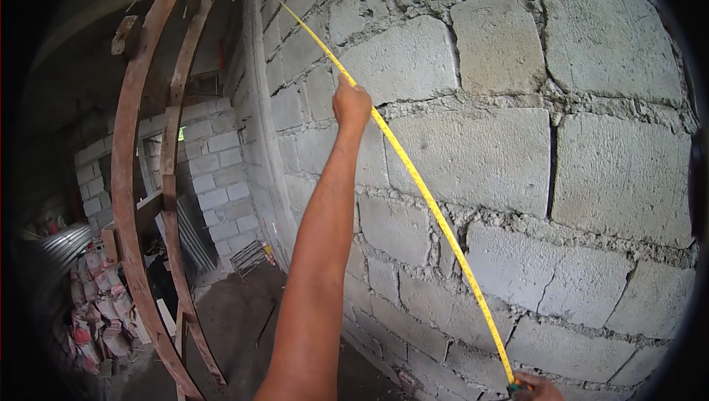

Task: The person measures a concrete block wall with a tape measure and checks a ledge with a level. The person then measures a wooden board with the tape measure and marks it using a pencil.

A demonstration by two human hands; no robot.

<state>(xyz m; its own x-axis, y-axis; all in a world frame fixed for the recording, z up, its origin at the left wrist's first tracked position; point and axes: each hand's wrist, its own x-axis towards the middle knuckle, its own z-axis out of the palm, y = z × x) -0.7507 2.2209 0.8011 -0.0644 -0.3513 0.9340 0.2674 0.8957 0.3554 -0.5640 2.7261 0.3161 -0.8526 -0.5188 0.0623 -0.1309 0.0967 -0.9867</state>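
Note:
My left hand (pixel 351 103) is raised on an outstretched arm, with its fingers closed on the yellow tape blade (pixel 432 201) of a tape measure. Beyond that hand the blade runs on up and left along the block wall (pixel 473 153). Down at the lower right edge, my right hand (pixel 539 388) grips the tape measure case (pixel 517 385), which is dark with green and orange parts. Only part of this hand and the case is visible. Between my hands the blade bows slightly in front of the rough grey blocks.
Two upright wooden boards (pixel 127 172) with cross pieces stand on the left. Behind them are piled sacks (pixel 96 305), corrugated sheets (pixel 196 235) and a lower block wall (pixel 218 172). A wire rack (pixel 251 255) sits on the dark floor (pixel 236 312).

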